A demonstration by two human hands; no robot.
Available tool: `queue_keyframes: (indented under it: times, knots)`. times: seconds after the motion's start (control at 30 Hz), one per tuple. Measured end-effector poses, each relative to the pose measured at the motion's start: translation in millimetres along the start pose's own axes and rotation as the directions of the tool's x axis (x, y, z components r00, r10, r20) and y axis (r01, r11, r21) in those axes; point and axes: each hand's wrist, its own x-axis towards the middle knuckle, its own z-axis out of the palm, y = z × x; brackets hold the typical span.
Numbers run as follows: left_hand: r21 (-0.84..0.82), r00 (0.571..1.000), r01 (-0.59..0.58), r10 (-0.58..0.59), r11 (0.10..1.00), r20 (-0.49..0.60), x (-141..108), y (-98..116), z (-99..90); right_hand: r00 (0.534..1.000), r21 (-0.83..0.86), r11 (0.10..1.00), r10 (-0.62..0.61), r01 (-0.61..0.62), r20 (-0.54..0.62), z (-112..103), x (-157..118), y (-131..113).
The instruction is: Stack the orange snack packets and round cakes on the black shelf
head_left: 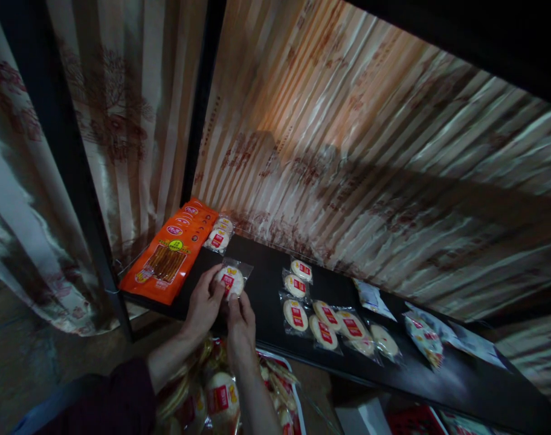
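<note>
Left hand (202, 303): here it is, just right of the orange packs (167, 260), thumb over a clear-wrapped disc (231, 281), gripping its left side.
Right hand (240, 320): closed in at the disc's lower edge, thumb and fingers pinching, a little farther right of the orange packs.
Curtain (348, 139): big printed folds, rising behind the orange packs and stretching away to their right.
Shelf (263, 266): black, carrying the orange packs at its left end.
Crate (297, 399): below and right of the orange packs, loaded with more wrapped rounds (222, 396).
Loose rounds (323, 332): well right of the orange packs, some overlapping, labels up.
Patterned bag (424, 339): farther right again of the orange packs.
Short row (218, 238): wrapped rounds, right beside the orange packs' upper right edge.
Disc: label up, over the shelf near the orange packs; this looks like the positioning step, both hands on it. Any next shift calls for a light, level pinch, film clear of the fingers.
</note>
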Motion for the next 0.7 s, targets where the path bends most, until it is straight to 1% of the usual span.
queue_keyframes:
  times: [0.1, 0.23, 0.37, 0.47, 0.6, 0.7]
  knots:
    - [-0.026, 0.998, 0.056, -0.056, 0.998, -0.004, 10, -5, -3.5, 0.999, 0.057, 0.998, 0.005, -0.002, -0.048, -3, 13, 7]
    - [-0.046, 0.999, 0.037, -0.038, 0.998, -0.017, 24, -14, -6.0, 0.998, 0.066, 0.998, 0.012, -0.009, -0.058, -3, 29, 14]
    - [-0.054, 0.998, 0.041, -0.043, 0.998, -0.039, 38, -20, -7.5, 0.997, 0.046, 0.999, 0.028, -0.024, -0.071, 2, 44, 18]
    - [-0.001, 0.998, 0.043, -0.043, 0.999, -0.044, 46, -21, -8.4, 0.994, 0.038, 0.998, 0.048, -0.044, -0.094, 7, 55, 19]
    - [0.064, 0.999, 0.037, -0.034, 0.997, -0.039, 52, -22, -8.1, 0.991, -0.004, 1.000, 0.023, -0.024, -0.130, 14, 71, 21]
    - [0.167, 0.998, -0.009, 0.019, 0.986, -0.057, 56, -23, -6.5, 0.992, -0.026, 0.999, 0.016, -0.020, -0.123, 19, 84, 24]
